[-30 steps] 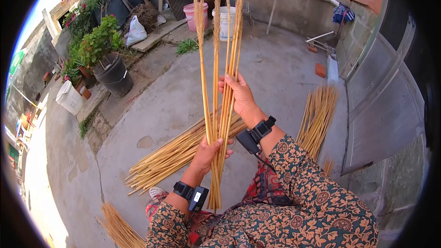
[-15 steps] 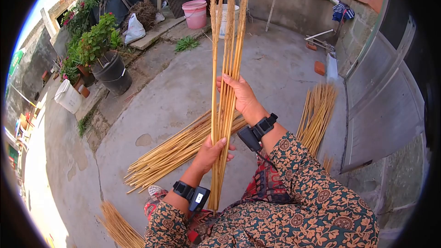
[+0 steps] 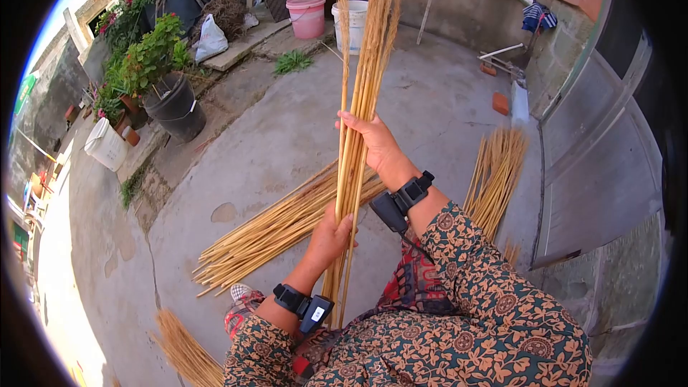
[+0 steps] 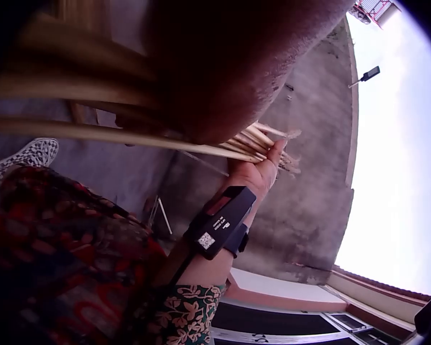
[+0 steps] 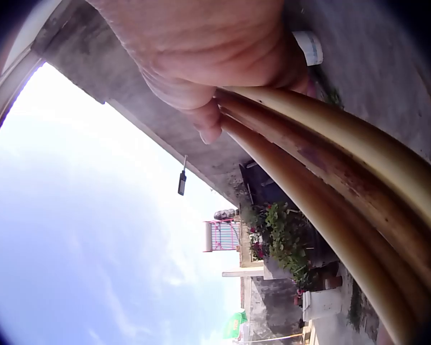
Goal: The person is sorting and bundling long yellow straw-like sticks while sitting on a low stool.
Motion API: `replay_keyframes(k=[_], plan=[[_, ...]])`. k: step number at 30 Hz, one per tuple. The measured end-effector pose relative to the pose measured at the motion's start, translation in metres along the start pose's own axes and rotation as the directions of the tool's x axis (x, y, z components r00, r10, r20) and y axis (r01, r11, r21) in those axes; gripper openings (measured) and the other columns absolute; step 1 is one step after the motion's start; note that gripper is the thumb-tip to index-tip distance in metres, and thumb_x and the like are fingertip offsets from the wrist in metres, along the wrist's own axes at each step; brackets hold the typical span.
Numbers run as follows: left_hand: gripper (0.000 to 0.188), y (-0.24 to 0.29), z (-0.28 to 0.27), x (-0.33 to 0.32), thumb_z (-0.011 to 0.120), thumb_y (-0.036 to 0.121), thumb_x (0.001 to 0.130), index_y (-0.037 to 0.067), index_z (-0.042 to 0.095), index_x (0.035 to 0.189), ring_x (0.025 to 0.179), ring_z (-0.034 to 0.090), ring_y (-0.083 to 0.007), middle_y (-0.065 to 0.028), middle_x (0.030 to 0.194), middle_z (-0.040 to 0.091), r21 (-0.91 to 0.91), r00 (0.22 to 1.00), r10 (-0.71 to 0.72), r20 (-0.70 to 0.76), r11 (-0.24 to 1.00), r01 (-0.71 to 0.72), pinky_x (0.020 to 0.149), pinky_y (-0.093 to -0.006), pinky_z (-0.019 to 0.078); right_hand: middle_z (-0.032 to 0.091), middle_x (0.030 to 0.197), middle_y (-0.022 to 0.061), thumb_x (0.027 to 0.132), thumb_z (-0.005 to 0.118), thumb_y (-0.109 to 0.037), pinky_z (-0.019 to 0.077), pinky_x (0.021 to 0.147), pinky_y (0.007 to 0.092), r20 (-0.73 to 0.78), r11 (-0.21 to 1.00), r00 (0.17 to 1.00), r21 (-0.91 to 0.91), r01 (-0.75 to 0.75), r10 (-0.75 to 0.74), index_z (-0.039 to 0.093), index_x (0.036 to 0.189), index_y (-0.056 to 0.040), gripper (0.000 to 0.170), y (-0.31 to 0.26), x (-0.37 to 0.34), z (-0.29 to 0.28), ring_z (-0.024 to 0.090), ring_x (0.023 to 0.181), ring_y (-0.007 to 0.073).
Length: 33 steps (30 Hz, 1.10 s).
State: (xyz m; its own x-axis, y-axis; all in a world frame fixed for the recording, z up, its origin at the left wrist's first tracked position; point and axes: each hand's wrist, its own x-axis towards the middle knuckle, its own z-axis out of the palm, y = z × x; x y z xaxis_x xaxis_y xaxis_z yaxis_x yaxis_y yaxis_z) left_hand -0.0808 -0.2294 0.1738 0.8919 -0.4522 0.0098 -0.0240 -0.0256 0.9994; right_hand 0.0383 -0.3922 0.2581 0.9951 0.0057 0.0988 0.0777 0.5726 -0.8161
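Observation:
Both hands hold an upright bunch of dry reed stalks (image 3: 358, 143) with feathery tan tops. Low on the bunch, the left hand (image 3: 331, 238) grips the stalks, its thumb across the front. My right hand (image 3: 378, 145) grips them about midway up, thumb in front and fingers curled behind. In the right wrist view the stalks (image 5: 330, 165) run close past that hand (image 5: 223, 50). The left wrist view shows the left hand (image 4: 215, 65) dark and near, with the right hand (image 4: 258, 172) farther along the stalks.
A large pile of stalks (image 3: 272, 236) lies on the concrete behind the bunch. More bundles lie at the right (image 3: 496, 179) and lower left (image 3: 186, 351). Potted plants (image 3: 175, 107), a pink bucket (image 3: 307, 18) and a white bucket (image 3: 351, 25) stand farther back.
The spread stalks have come closer together into a tighter bunch, with the tops leaning right. The left stalk has moved right, nearer the others. Both hands keep their grip.

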Motion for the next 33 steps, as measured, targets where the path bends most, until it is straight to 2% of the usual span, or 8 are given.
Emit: replay_keyframes(k=[7,10,11,15,19,22,26,33], plan=[[0.043,0.018,-0.005,-0.005,0.051,0.021,0.096,0.007,0.036,0.134,0.087,0.062,-0.0157,-0.0077,0.100,0.056,-0.202,0.998,0.007,0.055,0.979,0.004,0.067,-0.0313,0.0577,0.064,0.096,0.0117,0.082,0.069,-0.009,0.0563,0.070,0.0337,-0.023,0.999,1.000,-0.035,0.000,-0.001,0.049,0.105,-0.0060,0.031,-0.002,0.000,-0.005,0.066,0.085,0.0215],[0.044,0.039,-0.016,-0.008,0.051,0.029,0.096,0.006,0.040,0.132,0.087,0.063,-0.0167,-0.0091,0.100,0.059,-0.321,0.979,-0.141,0.150,0.929,0.183,0.071,-0.0309,0.0573,0.065,0.098,0.0129,0.084,0.068,-0.009,0.0568,0.074,0.0336,-0.014,1.000,1.000,-0.009,-0.024,0.024,0.054,0.103,-0.0039,0.025,0.001,0.000,-0.007,0.066,0.087,0.0220],[0.043,0.019,-0.014,0.001,0.051,0.034,0.096,0.004,0.047,0.127,0.082,0.064,-0.0170,-0.0087,0.095,0.062,-0.379,0.996,-0.061,0.063,0.922,0.081,0.071,-0.0295,0.0563,0.066,0.099,0.0134,0.084,0.068,-0.009,0.0570,0.075,0.0335,-0.001,0.999,0.999,0.009,-0.045,0.045,0.056,0.102,-0.0031,0.023,0.003,-0.001,-0.008,0.066,0.088,0.0222],[0.039,0.013,-0.023,0.005,0.055,0.031,0.095,0.001,0.055,0.119,0.080,0.062,-0.0141,-0.0049,0.090,0.064,-0.347,0.996,-0.087,0.014,0.934,0.086,0.069,-0.0267,0.0531,0.065,0.104,0.0165,0.086,0.065,-0.008,0.0565,0.081,0.0370,0.010,0.999,0.999,0.015,-0.048,0.048,0.055,0.106,-0.0007,0.023,0.003,-0.002,-0.003,0.065,0.095,0.0258],[0.039,0.006,-0.029,0.014,0.057,0.027,0.094,0.001,0.053,0.122,0.077,0.059,-0.0082,-0.0025,0.092,0.063,-0.255,0.996,-0.007,-0.092,0.967,-0.017,0.071,-0.0243,0.0482,0.064,0.102,0.0165,0.086,0.064,-0.005,0.0566,0.081,0.0393,0.025,0.994,0.998,0.087,-0.061,0.059,0.051,0.106,-0.0023,0.024,0.003,-0.001,-0.004,0.065,0.093,0.0266],[0.044,0.019,-0.029,0.010,0.060,0.028,0.092,0.001,0.050,0.126,0.080,0.061,-0.0100,-0.0041,0.095,0.063,-0.366,1.000,0.008,-0.006,0.931,-0.010,0.073,-0.0247,0.0484,0.064,0.103,0.0168,0.086,0.064,-0.005,0.0563,0.082,0.0395,0.043,0.994,0.998,0.098,-0.049,0.045,0.051,0.106,-0.0025,0.024,0.003,-0.001,-0.003,0.065,0.094,0.0267],[0.048,0.014,-0.026,0.006,0.065,0.026,0.088,0.000,0.048,0.125,0.085,0.066,-0.0199,-0.0122,0.100,0.064,-0.326,0.962,-0.166,0.219,0.916,0.233,0.075,-0.0296,0.0548,0.063,0.107,0.0169,0.087,0.064,-0.007,0.0554,0.085,0.0383,0.121,0.992,0.993,0.124,-0.025,0.010,0.051,0.111,-0.0034,0.028,-0.003,-0.005,0.001,0.064,0.098,0.0263],[0.045,0.007,-0.018,0.010,0.065,0.026,0.088,0.000,0.050,0.122,0.073,0.066,-0.0170,-0.0110,0.093,0.065,-0.393,0.949,-0.140,0.282,0.886,0.247,0.068,-0.0281,0.0561,0.061,0.110,0.0165,0.087,0.065,-0.010,0.0542,0.088,0.0379,0.266,0.997,0.963,0.063,0.035,-0.050,0.047,0.119,-0.0043,0.038,-0.019,-0.015,0.014,0.063,0.101,0.0256]])
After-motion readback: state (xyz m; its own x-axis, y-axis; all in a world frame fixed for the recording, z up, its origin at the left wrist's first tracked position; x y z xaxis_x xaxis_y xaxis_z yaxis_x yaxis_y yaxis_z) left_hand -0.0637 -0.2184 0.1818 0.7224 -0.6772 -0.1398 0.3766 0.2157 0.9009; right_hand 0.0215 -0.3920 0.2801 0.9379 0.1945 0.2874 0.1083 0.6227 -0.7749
